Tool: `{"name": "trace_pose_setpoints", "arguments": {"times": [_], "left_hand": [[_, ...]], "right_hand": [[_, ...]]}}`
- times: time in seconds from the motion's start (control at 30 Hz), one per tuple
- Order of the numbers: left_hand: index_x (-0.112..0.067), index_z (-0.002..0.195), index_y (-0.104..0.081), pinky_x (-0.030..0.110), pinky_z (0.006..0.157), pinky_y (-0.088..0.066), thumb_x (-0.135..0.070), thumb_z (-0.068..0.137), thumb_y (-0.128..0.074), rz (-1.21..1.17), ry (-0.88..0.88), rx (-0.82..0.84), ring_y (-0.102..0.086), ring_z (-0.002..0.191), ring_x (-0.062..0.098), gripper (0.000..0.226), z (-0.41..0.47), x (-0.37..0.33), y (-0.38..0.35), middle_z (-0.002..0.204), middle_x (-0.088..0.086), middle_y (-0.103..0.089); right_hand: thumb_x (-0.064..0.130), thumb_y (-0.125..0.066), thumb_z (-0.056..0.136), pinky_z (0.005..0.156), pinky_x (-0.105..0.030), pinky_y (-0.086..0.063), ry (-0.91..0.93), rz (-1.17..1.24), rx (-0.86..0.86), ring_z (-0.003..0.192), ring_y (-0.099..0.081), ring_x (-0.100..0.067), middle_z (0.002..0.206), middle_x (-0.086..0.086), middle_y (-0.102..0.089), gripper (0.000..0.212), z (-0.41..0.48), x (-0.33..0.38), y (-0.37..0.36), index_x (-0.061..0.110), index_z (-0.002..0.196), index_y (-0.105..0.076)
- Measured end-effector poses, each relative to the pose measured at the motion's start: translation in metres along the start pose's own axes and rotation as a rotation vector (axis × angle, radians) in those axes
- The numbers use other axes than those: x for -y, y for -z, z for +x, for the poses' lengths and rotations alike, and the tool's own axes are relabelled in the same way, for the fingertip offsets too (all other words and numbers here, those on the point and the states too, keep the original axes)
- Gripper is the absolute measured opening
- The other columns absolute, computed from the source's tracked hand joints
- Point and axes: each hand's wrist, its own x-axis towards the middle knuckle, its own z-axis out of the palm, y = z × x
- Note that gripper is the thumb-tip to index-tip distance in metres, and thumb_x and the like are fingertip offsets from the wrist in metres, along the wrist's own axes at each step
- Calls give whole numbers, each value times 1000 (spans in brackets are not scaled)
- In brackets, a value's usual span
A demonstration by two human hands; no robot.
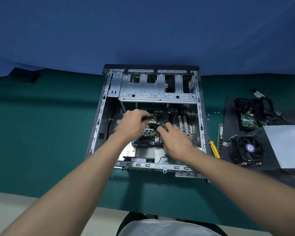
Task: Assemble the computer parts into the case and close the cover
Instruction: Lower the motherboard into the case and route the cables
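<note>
The open case (97, 126) lies on the green table (41, 133), with the motherboard (147, 133) seated in its floor. The left hand (134, 123) curls round a black cable bundle (160, 114). The right hand (175, 142) pinches a black connector (156, 128) just above the board. Pushed in crooked, the connector could bend pins, and slack cable could snag neighbouring components.

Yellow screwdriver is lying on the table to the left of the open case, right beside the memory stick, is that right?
Not quite. The head view shows the yellow screwdriver lying to the right of the open case, not the left. It is indeed right beside the memory stick.
</note>
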Motion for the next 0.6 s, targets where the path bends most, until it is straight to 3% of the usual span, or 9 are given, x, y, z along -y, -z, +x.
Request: {"name": "trace_pose_setpoints", "arguments": {"times": [0.07, 0.17, 0.27, 0.33, 0.4, 0.53, 0.6], "left_hand": [[-17, 123, -66, 31, 74, -50, -9, 95, -59, -22, 32, -2, -62, 80, 17, 30, -2, 4, -4, 111, 6, -69], [-23, 131, -59, 27, 74, -53, -3, 93, -58, -62, 86, 0, -62, 81, 14, 42, -7, 12, -11, 123, 7, -65], [-31, 143, -43, 10, 63, -41, -2, 92, -61, -138, 103, 43, -56, 78, 10, 62, -14, 17, -18, 140, 9, -52], [-37, 145, -37, 16, 71, -42, -4, 91, -62, -168, 90, 62, -55, 78, 9, 68, -19, 18, -23, 143, 9, -48], [-40, 145, -36, 18, 69, -42, -8, 91, -63, -196, 104, 59, -55, 79, 10, 68, -23, 20, -29, 141, 8, -50], [-39, 146, -32, 21, 68, -45, -15, 88, -69, -270, 180, 113, -57, 93, 15, 73, -27, 24, -41, 130, 6, -58], [-37, 147, -30, 25, 74, -47, -18, 86, -72, -261, 205, 157, -59, 89, 14, 77, -28, 26, -45, 119, 4, -64]], "right_hand": [[-2, -52, 80, 66, -34, -55, -18, 33, 184, 71, -55, -18, 84, -2, -54, 24, -6, 1, 5, 19, 90, -45], [13, -56, 90, 84, -37, -47, 28, -22, 523, 75, -56, -16, 83, 3, -59, 7, -9, -1, 3, 18, 94, -61], [13, -52, 93, 82, -36, -53, -15, -61, 574, 83, -62, -19, 94, -3, -66, 15, -7, -2, -4, 14, 98, -66], [11, -54, 91, 77, -34, -55, -98, 21, 568, 78, -62, -17, 91, -6, -67, 11, -5, -4, -9, 7, 90, -65], [11, -51, 93, 62, -27, -51, -271, 231, 580, 65, -55, -15, 80, -5, -60, 14, -2, -5, -11, 4, 82, -55], [5, -45, 96, 44, -26, -49, -856, 1079, 467, 57, -58, -22, 82, -12, -58, 14, 8, 6, -6, 2, 109, -49], [2, -48, 94, 42, -27, -51, -1013, 1251, 405, 55, -58, -19, 77, -12, -60, 17, 15, 12, -4, 1, 109, -53]]}}
